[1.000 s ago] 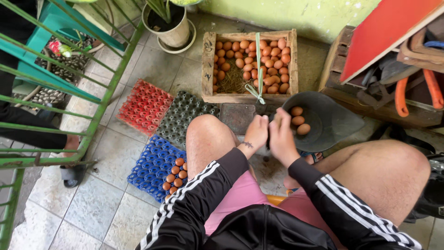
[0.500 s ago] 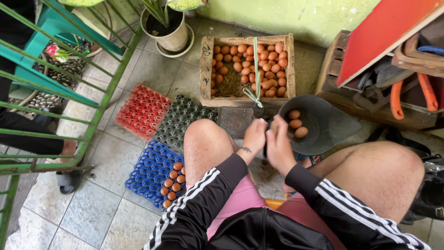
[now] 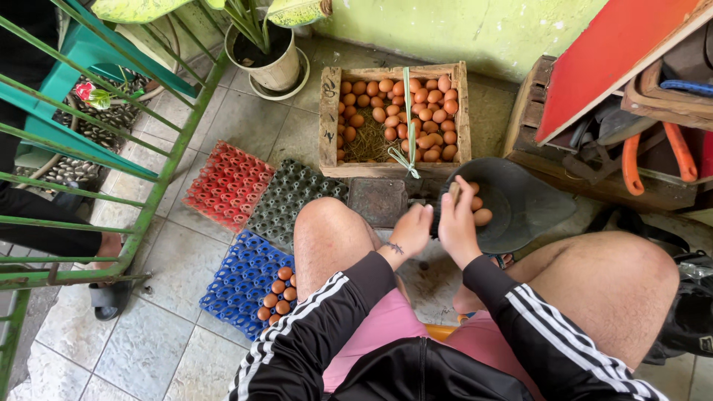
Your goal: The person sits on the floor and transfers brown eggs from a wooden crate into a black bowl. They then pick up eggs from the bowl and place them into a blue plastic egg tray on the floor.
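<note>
Tiled floor, both hands at dark bowl [image 3: 520,204]: right hand [image 3: 458,223] pinches fragile egg [image 3: 454,191], left hand [image 3: 413,229] curled, contents unclear; cradle sides gently.

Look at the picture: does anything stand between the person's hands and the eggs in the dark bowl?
Nothing visible does. The right hand already reaches over the rim of the dark bowl to the eggs; the left hand is beside it.
</note>
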